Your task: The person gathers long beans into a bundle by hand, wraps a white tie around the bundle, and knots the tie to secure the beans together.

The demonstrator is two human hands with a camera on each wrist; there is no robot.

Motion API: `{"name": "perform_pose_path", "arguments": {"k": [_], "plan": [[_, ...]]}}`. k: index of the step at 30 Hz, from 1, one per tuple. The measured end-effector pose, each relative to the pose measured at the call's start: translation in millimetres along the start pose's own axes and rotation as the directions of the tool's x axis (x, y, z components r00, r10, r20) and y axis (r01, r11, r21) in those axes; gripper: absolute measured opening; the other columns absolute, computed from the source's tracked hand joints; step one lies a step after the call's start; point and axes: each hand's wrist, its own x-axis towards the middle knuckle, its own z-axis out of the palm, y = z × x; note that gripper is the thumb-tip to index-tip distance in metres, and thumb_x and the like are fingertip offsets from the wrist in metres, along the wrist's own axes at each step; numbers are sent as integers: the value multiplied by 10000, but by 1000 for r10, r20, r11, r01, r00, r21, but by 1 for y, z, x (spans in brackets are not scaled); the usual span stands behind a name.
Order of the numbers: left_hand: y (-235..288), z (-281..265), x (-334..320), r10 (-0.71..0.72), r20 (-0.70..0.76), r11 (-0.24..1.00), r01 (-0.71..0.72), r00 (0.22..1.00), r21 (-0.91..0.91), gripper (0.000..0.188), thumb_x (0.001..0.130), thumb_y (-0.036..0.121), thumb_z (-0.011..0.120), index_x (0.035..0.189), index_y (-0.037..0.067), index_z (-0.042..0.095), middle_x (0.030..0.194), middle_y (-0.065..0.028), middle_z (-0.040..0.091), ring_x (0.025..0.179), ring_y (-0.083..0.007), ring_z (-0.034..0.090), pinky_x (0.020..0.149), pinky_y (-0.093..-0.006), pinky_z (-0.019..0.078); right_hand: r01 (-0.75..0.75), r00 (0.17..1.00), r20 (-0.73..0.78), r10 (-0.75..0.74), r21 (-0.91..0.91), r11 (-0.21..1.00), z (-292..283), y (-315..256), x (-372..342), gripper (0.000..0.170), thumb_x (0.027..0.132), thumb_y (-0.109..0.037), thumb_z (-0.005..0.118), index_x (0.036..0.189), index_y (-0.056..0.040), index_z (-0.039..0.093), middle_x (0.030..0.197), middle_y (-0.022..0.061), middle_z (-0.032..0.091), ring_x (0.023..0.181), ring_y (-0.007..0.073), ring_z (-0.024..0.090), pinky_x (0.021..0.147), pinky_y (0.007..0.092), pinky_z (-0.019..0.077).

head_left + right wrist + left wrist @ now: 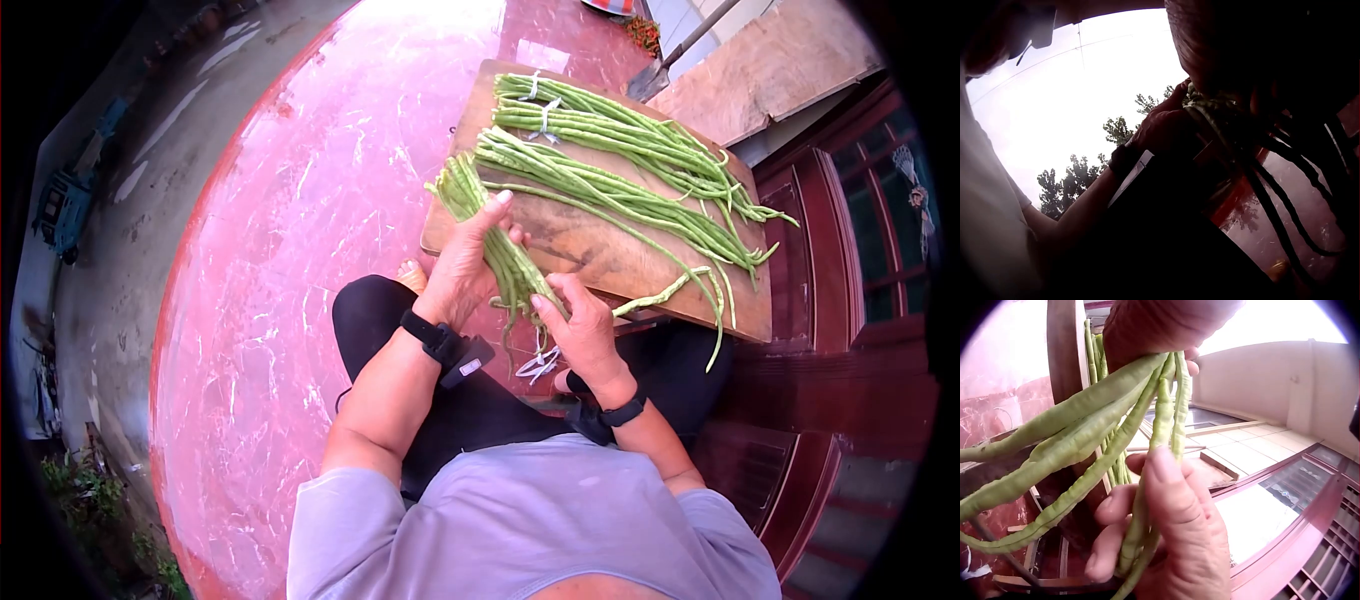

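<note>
"Nearest us is the person's pale lavender shirt (560,510). What's left of it?"

"The glossy pink, white-veined floor (290,250): plenty of open room there. Then the left hand (465,255), fingers curled round a bundle of long green beans (512,265), held up near the table's corner, over the lap."

"And below the bundle?"

"A loose loop of thin white ties (540,365). Just right of that, the right hand (583,325) pinches a few bean ends between thumb and fingers."

"Awkward to handle?"

"Light, I'd guess, and bendy, though a sharp fold could snap one. Better a broad, gentle grip round the thick middle; the thin ends flop about."

"Much room further right?"

"Less. More long green beans (610,190) lie across the low brown wooden table (590,255), some tips trailing over its edge, and the dark red wooden door (838,240) stands close beyond."
</note>
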Motion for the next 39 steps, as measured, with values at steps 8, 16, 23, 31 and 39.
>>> {"name": "perform_pose_path", "arguments": {"k": [8, 16, 23, 31, 39], "plan": [[1, 6, 1, -21, -159, 989, -3, 987, -149, 118, 921, 161, 634, 905, 94, 539, 685, 15, 488, 612, -127, 522, 695, -358, 538, 73, 968, 249, -20, -206, 976, -1, 33, -20, 238, 806, -139, 676, 969, -64, 520, 870, 154, 630, 832, 345, 629, 694, 450, 476], [22, -16, 12, 86, -259, 984, -122, 962, -128, 131, 942, 141, 613, 865, 97, 516, 635, 26, 472, 554, -101, 488, 608, -338, 510, 108, 949, 306, 70, -527, 843, -74, -19, -15, 216, 803, -268, 681, 921, -112, 589, 761, 79, 608, 745, 295, 633, 655, 435, 456], [15, -37, 22, 82, -308, 985, -123, 948, -118, 108, 972, 164, 570, 950, 75, 514, 839, -76, 649, 636, -168, 599, 611, -381, 553, -47, 642, 702, 308, -365, 930, -90, -33, -19, 405, 933, -482, 551, 998, -83, 575, 835, 189, 656, 834, 396, 631, 702, 487, 475], [15, -28, 15, 5, -271, 989, -45, 963, -141, 191, 970, 173, 596, 1091, 48, 515, 1033, -125, 681, 755, -216, 664, 669, -413, 589, 219, 954, 270, -134, -316, 923, -64, -11, 29, 207, 884, -219, 641, 1046, -91, 660, 1030, 87, 634, 947, 307, 609, 795, 411, 499], [16, -23, 12, 17, -153, 1000, -19, 988, -7, 246, 943, 196, 650, 1113, 37, 573, 1063, -130, 680, 907, -255, 691, 709, -397, 609, 276, 955, 75, -286, -576, 770, -1, 33, 109, 250, 812, -166, 693, 1046, -96, 636, 1023, 83, 602, 977, 292, 565, 789, 430, 488]]}}
